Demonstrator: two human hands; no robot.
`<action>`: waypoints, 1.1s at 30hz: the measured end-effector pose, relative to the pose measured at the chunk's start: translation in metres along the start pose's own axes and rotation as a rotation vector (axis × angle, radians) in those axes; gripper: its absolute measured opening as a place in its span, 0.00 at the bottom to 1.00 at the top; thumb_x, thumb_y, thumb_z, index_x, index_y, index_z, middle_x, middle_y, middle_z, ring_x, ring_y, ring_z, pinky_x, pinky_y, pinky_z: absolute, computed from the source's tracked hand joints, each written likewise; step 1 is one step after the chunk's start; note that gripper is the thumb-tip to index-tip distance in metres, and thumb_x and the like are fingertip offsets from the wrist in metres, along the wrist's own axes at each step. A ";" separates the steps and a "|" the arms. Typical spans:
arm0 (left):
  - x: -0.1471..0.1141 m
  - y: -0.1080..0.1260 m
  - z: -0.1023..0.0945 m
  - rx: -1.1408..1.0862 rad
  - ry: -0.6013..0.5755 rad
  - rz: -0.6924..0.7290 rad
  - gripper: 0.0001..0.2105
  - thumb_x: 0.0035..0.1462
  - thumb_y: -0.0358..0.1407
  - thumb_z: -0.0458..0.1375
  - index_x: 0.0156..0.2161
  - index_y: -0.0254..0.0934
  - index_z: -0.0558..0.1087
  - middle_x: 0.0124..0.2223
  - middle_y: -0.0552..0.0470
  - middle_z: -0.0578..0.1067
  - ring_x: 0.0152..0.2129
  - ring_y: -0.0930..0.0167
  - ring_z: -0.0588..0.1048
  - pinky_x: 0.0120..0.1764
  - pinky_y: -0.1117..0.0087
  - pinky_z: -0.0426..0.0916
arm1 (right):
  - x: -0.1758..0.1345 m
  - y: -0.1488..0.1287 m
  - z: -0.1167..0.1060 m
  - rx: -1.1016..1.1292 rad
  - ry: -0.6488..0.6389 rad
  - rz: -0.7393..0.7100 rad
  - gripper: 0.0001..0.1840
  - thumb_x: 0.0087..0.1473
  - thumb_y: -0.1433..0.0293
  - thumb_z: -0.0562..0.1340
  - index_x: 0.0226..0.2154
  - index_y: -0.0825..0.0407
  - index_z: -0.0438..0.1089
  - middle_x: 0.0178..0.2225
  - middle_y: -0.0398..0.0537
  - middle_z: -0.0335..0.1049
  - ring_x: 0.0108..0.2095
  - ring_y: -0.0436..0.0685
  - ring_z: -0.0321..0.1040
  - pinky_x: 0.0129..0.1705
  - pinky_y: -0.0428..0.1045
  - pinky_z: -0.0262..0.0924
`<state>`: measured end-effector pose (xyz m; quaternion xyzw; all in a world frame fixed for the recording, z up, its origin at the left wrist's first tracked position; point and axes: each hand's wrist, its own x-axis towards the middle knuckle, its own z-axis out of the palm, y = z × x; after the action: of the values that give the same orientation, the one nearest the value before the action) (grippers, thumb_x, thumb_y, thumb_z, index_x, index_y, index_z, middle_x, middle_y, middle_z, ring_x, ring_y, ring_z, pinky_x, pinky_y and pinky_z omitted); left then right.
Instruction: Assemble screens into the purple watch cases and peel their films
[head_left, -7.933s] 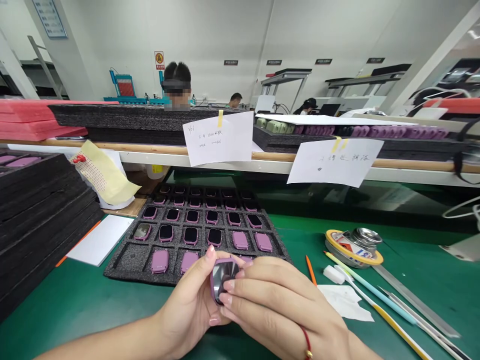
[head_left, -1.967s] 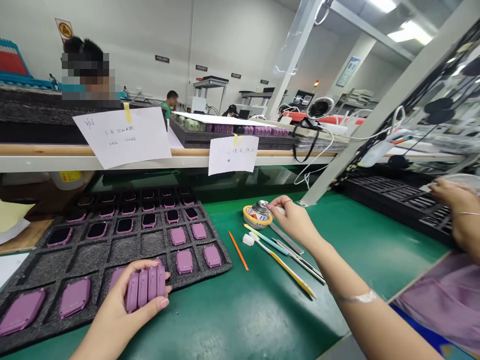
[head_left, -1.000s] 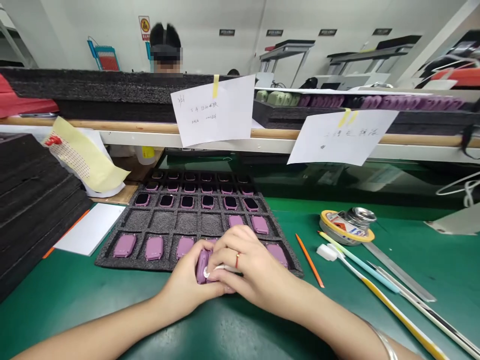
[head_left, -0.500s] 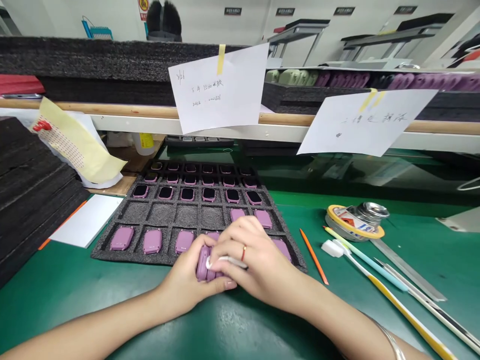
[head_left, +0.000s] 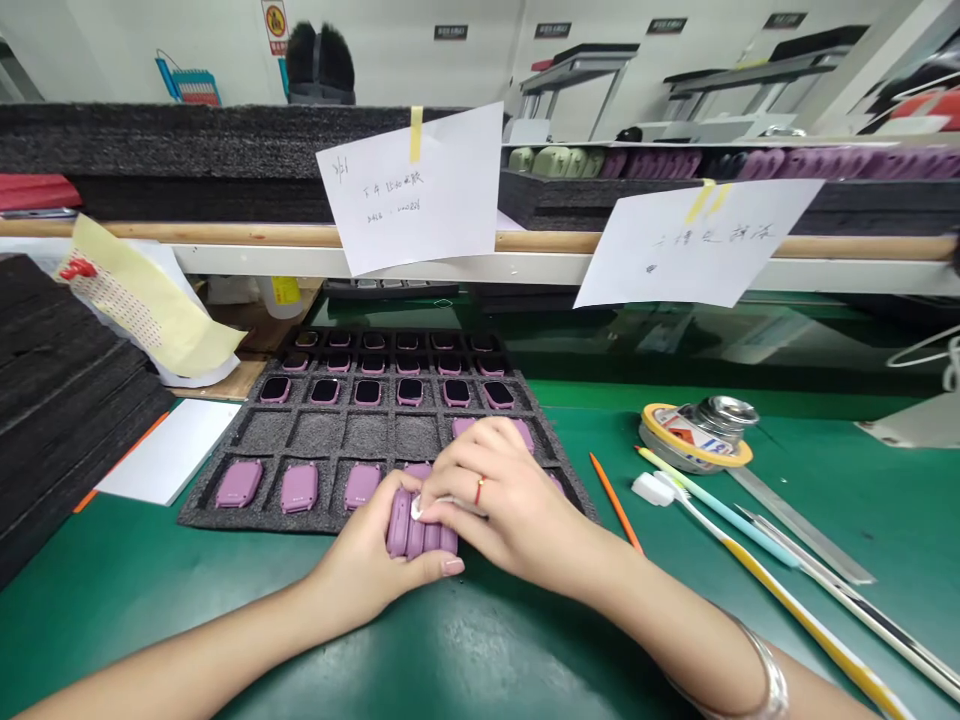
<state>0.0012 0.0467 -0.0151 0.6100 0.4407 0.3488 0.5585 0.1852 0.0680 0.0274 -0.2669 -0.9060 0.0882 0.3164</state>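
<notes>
My left hand (head_left: 367, 550) is closed around a row of several purple watch cases (head_left: 424, 540), held side by side on edge above the front of the black foam tray (head_left: 319, 435). Over them, my right hand (head_left: 510, 490) pinches a small white wad (head_left: 417, 508), perhaps cloth or tissue, against the top of the cases. In the tray's back rows sit purple watches with dark screens (head_left: 368, 391). Purple watch cases (head_left: 300, 486) lie back-up in the front row. My right hand hides part of the tray's right side.
At right lie an orange stick (head_left: 616, 503), a toothbrush (head_left: 780, 585), a steel ruler (head_left: 802, 525) and a roll of tape (head_left: 694, 452) with a metal-topped container. Black foam trays (head_left: 67, 400) are stacked at left. A shelf edge (head_left: 540, 262) with hanging paper notes crosses behind.
The right hand has lifted slightly off the watch cases, so more of their row shows. The left hand still holds them. The whole view has shifted a little.
</notes>
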 end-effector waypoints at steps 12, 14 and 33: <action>-0.003 -0.004 0.000 -0.072 0.050 -0.054 0.27 0.41 0.41 0.74 0.44 0.42 0.68 0.41 0.52 0.77 0.38 0.63 0.76 0.45 0.61 0.69 | -0.001 0.013 -0.021 0.068 0.150 0.158 0.03 0.60 0.70 0.66 0.34 0.48 0.75 0.32 0.42 0.76 0.37 0.55 0.69 0.45 0.54 0.57; -0.004 -0.006 0.000 -0.078 0.052 -0.055 0.28 0.41 0.41 0.74 0.45 0.42 0.67 0.43 0.51 0.77 0.39 0.62 0.77 0.46 0.59 0.70 | -0.002 0.015 -0.032 0.065 0.205 0.186 0.02 0.59 0.71 0.66 0.34 0.48 0.75 0.32 0.42 0.75 0.36 0.55 0.69 0.44 0.54 0.57; -0.001 -0.001 0.000 0.072 0.008 -0.001 0.22 0.45 0.41 0.71 0.40 0.41 0.65 0.35 0.57 0.72 0.32 0.71 0.70 0.35 0.72 0.63 | -0.004 0.001 0.003 0.038 0.014 0.023 0.07 0.64 0.68 0.61 0.35 0.49 0.74 0.34 0.45 0.74 0.37 0.55 0.63 0.47 0.54 0.54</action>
<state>0.0003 0.0459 -0.0162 0.6281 0.4555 0.3347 0.5348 0.1864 0.0667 0.0220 -0.2720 -0.8988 0.1073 0.3265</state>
